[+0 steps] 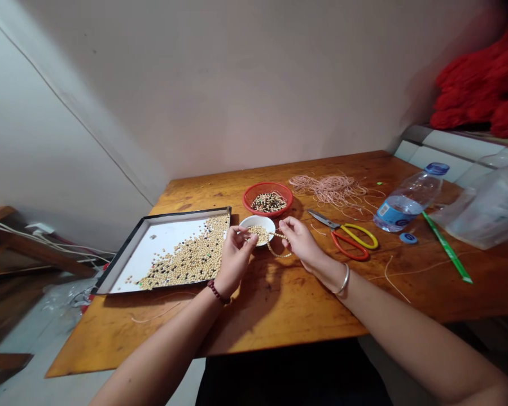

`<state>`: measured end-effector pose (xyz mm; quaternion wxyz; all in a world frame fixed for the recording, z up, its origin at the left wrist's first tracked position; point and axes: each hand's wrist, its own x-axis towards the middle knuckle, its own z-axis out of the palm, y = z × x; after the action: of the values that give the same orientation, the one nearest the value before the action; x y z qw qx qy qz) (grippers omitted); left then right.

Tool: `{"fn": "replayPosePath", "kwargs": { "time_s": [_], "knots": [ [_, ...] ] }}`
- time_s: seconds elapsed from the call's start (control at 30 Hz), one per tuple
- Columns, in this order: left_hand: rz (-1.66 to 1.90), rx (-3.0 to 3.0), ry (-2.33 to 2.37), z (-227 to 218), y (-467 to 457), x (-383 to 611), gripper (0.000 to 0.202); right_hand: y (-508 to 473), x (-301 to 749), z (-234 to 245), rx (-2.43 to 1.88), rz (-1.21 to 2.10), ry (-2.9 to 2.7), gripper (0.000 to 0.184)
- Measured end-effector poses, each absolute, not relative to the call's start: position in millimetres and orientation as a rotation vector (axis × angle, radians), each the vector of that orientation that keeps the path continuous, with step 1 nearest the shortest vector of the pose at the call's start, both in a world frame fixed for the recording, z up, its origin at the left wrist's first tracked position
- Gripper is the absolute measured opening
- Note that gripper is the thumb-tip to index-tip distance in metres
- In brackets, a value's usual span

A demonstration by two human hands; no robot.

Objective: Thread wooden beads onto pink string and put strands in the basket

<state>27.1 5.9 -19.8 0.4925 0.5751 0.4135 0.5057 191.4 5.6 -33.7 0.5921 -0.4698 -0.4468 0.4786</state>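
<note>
My left hand (236,255) and my right hand (300,242) are raised over a small white bowl (262,223) holding pale beads. Between their fingertips they pinch a thin strand of pale beads (279,252), which sags in a loop just below the bowl's front rim. My left hand is next to a black-framed tray (122,254) with a white bottom, covered by a spread of pale and dark beads. A bead bracelet circles my left wrist, and a silver bangle circles my right.
On the wooden table (288,316) are a red basket (267,198) of dark and pale beads, a tangle of pink cords (328,189), yellow-and-red-handled scissors (349,239), a water bottle (408,197), a green strip (447,255) and a plastic bag (486,208). Walls adjoin the table's far side.
</note>
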Motion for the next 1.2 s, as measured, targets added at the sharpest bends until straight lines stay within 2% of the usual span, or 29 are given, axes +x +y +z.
{"fn": "replayPosePath", "kwargs": {
  "time_s": [0.33,0.5,0.83,1.07,1.2],
  "knots": [
    [1.266,1.446,0.952,-20.4,6.3,28.2,0.028,7.3,194.9,-33.3,-1.203,1.034,-1.077,0.04],
    [1.297,1.53,1.036,-26.3,11.4,24.5,0.027,3.0,194.7,-23.6,-1.126,1.212,-0.958,0.038],
    [1.237,1.851,1.186,-20.9,12.1,17.6,0.023,1.2,200.9,-22.5,-0.905,1.759,-0.707,0.017],
    [1.115,1.713,1.012,-22.6,6.2,22.8,0.028,2.2,194.5,-24.9,-0.776,1.938,-0.639,0.01],
    [1.034,1.566,0.917,-20.2,3.7,27.2,0.034,2.2,193.2,-29.9,-0.822,1.851,-0.747,0.011]
  ]
}}
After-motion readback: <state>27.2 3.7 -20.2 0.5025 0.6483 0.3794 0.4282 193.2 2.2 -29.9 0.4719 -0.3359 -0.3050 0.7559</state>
